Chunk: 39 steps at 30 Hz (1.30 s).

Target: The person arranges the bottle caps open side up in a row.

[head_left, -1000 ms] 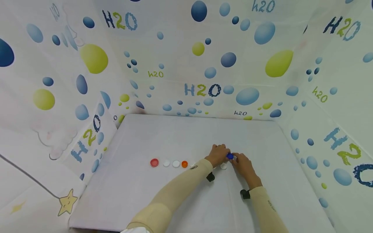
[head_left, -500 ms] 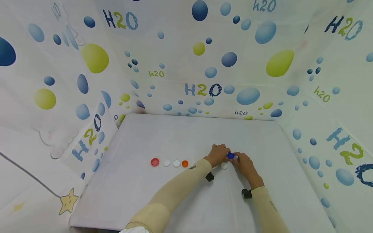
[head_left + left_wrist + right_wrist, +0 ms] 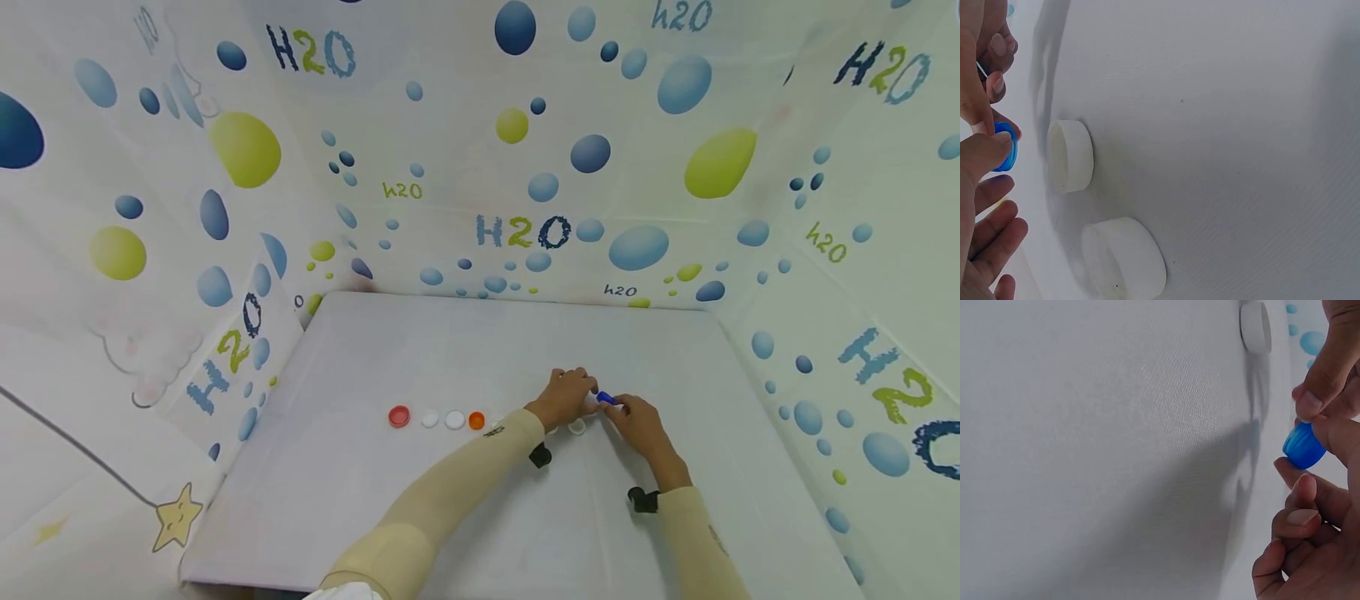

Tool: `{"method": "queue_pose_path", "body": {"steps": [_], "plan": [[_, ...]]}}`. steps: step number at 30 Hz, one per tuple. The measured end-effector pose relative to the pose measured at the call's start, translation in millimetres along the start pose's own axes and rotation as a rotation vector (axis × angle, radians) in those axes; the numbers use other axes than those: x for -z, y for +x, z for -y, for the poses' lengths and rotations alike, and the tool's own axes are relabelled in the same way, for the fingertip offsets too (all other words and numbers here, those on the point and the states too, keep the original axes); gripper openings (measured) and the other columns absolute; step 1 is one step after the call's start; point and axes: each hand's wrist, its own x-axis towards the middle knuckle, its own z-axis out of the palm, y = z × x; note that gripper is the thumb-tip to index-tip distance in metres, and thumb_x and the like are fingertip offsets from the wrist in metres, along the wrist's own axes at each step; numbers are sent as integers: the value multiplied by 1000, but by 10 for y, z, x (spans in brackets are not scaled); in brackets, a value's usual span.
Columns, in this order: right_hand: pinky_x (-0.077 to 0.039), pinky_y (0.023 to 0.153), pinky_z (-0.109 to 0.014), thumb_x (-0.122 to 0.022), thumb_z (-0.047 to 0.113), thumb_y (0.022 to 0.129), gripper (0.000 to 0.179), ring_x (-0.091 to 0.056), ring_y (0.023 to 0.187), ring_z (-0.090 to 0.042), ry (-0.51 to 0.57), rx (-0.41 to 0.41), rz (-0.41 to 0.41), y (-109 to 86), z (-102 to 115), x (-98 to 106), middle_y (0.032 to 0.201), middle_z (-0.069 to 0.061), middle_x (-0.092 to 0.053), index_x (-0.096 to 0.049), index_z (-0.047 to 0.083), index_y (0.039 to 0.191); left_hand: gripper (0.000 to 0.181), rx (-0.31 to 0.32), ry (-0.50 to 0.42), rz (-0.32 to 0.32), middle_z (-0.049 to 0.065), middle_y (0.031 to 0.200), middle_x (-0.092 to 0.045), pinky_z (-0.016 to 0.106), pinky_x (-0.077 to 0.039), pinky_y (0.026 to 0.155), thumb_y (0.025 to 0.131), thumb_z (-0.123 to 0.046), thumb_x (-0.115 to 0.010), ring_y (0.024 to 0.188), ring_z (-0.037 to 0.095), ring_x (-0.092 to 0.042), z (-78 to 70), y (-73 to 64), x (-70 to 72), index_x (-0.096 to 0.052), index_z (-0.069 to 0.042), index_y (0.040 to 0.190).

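A blue bottle cap [image 3: 606, 398] is held above the table between my two hands. My left hand [image 3: 564, 398] pinches its edge with thumb and finger; the left wrist view shows the thumb on the face of the blue cap [image 3: 1005, 147]. From the other side my right hand [image 3: 641, 427] grips it between thumb and index finger, the other fingers curled, and the right wrist view shows the ridged side of the cap [image 3: 1305, 445]. Just below the hands a white cap [image 3: 577, 427] lies on the table, with another white cap [image 3: 1125, 259] beside it in the left wrist view.
A row of caps runs leftward along the white table [image 3: 420, 500]: a red cap [image 3: 399, 417], a white cap [image 3: 430, 418], a larger white cap [image 3: 455, 419] and an orange cap [image 3: 476, 421]. My left forearm partly covers the row. Patterned cloth walls [image 3: 450, 125] stand around the table.
The blue cap has moved slightly right and turned, tilting so its side shows more. My right hand has shifted a little right; the left hand has hardly moved.
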Motion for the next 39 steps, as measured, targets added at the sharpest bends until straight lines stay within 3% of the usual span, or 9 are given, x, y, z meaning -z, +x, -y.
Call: {"method": "queue_pose_path", "body": {"steps": [5, 9, 13, 19, 23, 27, 29, 34, 39], "plan": [[-42, 65, -33, -62, 32, 106, 44, -53, 76, -21, 40, -68, 14, -71, 8, 36, 80, -8, -58, -70, -9, 119, 36, -21, -33, 7, -4, 133, -67, 43, -38, 115, 102, -47, -67, 130, 12, -59, -49, 3, -6, -71, -24, 131], [-44, 67, -34, -58, 40, 107, 51, -57, 81, -25, 52, -115, 35, -119, 23, 74, 87, -12, -65, -72, -9, 117, 38, -35, -33, 10, -4, 133, -67, 43, -38, 115, 100, -48, -70, 130, 11, -58, -104, -21, -3, -70, -24, 130], [-47, 67, -34, -56, 47, 107, 57, -61, 85, -27, 69, -174, 61, -161, 38, 109, 94, -14, -71, -74, -7, 112, 40, -59, 11, -2, -5, 129, -68, 41, -40, 113, 98, -52, -72, 126, 10, -60, -161, -56, 7, -70, -23, 126], [-45, 64, -34, -51, 50, 108, 61, -58, 79, -24, 89, -217, 92, -210, 56, 135, 84, -11, -68, -75, -7, 108, 43, -85, 88, -30, -9, 121, -68, 39, -41, 112, 96, -60, -70, 119, 7, -61, -218, -75, -20, -70, -25, 121], [-55, 79, -45, -46, 51, 110, 67, -66, 96, -35, 85, -229, 104, -247, 61, 121, 106, -24, -73, -71, -10, 124, 45, -102, 133, -46, -10, 115, -69, 39, -43, 111, 96, -64, -66, 114, 6, -63, -236, -76, -49, -70, -25, 117], [-53, 96, -56, -42, 51, 111, 70, -64, 118, -47, 93, -237, 108, -284, 43, 80, 131, -32, -67, -65, -12, 132, 43, -119, 147, -51, -11, 109, -68, 38, -43, 110, 97, -65, -64, 108, 5, -64, -240, -77, -82, -69, -25, 114], [-54, 91, -51, -43, 49, 111, 67, -65, 112, -44, 97, -225, 92, -298, 24, 53, 126, -31, -69, -67, -11, 129, 41, -124, 147, -43, -11, 109, -67, 38, -42, 110, 99, -62, -64, 107, 6, -64, -238, -78, -94, -69, -25, 113], [-45, 68, -34, -53, 38, 111, 49, -56, 80, -23, 100, -155, 15, -314, -33, -13, 91, -14, -67, -68, -6, 128, 36, -128, 170, -9, -11, 111, -65, 38, -41, 111, 100, -57, -66, 108, 7, -64, -240, -92, -105, -68, -25, 116], [-42, 64, -29, -60, 21, 108, 35, -51, 74, -17, 126, -48, -17, -340, -53, -23, 84, -8, -61, -65, -2, 135, 37, -130, 191, 23, -10, 113, -65, 38, -41, 112, 100, -56, -66, 109, 7, -64, -246, -113, -91, -69, -25, 120]]}}
